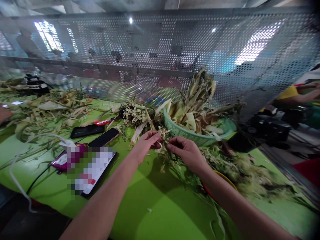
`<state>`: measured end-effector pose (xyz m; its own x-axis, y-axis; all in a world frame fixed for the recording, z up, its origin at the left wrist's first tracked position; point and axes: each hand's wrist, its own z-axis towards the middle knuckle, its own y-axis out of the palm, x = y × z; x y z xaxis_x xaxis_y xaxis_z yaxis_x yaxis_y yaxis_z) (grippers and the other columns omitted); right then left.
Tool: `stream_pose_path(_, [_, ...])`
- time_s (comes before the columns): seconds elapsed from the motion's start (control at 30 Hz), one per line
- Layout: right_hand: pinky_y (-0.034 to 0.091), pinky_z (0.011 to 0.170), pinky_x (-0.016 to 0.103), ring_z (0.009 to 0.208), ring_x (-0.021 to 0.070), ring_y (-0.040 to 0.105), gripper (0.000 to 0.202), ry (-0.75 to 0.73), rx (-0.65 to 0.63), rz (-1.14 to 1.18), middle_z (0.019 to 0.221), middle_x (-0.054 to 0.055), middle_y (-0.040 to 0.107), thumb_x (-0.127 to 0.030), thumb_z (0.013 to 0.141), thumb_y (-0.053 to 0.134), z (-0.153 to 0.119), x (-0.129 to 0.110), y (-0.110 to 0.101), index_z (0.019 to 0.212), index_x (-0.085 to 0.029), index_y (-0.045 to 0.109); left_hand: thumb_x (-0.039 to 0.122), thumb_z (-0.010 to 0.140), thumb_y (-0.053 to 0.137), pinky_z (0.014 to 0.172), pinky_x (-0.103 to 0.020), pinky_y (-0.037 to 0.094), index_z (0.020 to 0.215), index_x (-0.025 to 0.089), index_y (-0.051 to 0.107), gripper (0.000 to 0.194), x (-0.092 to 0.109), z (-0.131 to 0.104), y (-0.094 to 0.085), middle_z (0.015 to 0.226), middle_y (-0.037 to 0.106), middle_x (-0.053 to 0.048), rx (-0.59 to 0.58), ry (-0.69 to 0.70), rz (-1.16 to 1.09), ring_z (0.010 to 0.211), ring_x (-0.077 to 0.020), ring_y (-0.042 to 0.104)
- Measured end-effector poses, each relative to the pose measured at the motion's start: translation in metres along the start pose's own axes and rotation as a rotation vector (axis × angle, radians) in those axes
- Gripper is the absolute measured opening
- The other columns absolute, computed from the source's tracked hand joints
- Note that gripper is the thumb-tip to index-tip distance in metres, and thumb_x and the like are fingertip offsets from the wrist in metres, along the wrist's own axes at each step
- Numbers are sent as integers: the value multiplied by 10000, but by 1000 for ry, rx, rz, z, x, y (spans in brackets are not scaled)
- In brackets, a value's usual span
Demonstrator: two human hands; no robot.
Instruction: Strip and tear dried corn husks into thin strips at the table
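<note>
My left hand (147, 143) and my right hand (187, 151) meet over the green table (150, 206), just in front of the basket. Both are closed in a pinch on a small bunch of dried plant strips (164, 134), pale and greenish, which look like corn husk. The bunch's lower part hangs below the fingers and merges with the leafy scraps behind. A pale green plastic basket (190, 135) holds dry corn husks (197, 100) heaped above its rim. Left of it lies a pile of curled, pale shavings (136, 115).
Two dark phones (103, 137) (87, 131), a red-handled cutter (103, 122), a purple tissue pack (68, 158) and a partly blurred tablet (96, 171) lie at left. More husks (52, 110) spread behind them. Fibrous scraps (252, 176) cover the right side. A perforated metal screen (150, 43) closes the back.
</note>
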<state>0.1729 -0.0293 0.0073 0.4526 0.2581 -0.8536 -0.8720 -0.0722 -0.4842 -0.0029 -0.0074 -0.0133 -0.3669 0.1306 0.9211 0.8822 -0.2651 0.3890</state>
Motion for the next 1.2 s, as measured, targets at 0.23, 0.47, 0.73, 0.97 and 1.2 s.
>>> stream_pose_path(0.23, [400, 637, 264, 675, 151, 527, 204, -16, -33, 5, 731, 9, 621, -377, 780, 622, -1, 3, 1, 810, -176, 640, 432, 663, 752, 708, -254, 463, 839, 136, 624, 368, 4, 0, 2, 807, 607, -8, 1, 25, 124, 670, -90, 555])
stream_pose_path(0.47, [384, 637, 254, 656, 137, 496, 175, -51, -35, -51, 690, -15, 572, -352, 800, 591, 3, 3, 2, 764, -182, 612, 393, 626, 786, 664, -258, 466, 796, 112, 654, 354, -1, 2, 0, 700, 580, -7, -9, -89, -35, 628, -87, 531])
stream_pose_path(0.73, [408, 630, 265, 671, 153, 525, 222, -11, -17, -20, 727, 8, 610, -399, 785, 610, 3, 11, -1, 811, -180, 632, 426, 697, 724, 662, -253, 462, 822, 136, 648, 325, 0, 0, -5, 770, 621, -24, -32, -40, 61, 662, -93, 545])
stream_pose_path(0.97, [388, 563, 251, 618, 127, 485, 257, -131, 122, -89, 890, 36, 648, -384, 806, 628, -3, 5, 2, 984, -199, 640, 419, 672, 734, 666, -254, 437, 761, 139, 617, 316, 0, 1, 0, 728, 587, -10, 31, -42, 112, 653, -92, 525])
stream_pose_path(1.2, [406, 599, 267, 708, 155, 536, 175, -269, 140, -143, 923, 50, 638, -292, 840, 599, -7, -1, 6, 987, -225, 665, 422, 678, 730, 647, -245, 428, 769, 134, 621, 322, -2, -1, 3, 734, 575, -10, -7, -59, 81, 647, -87, 514])
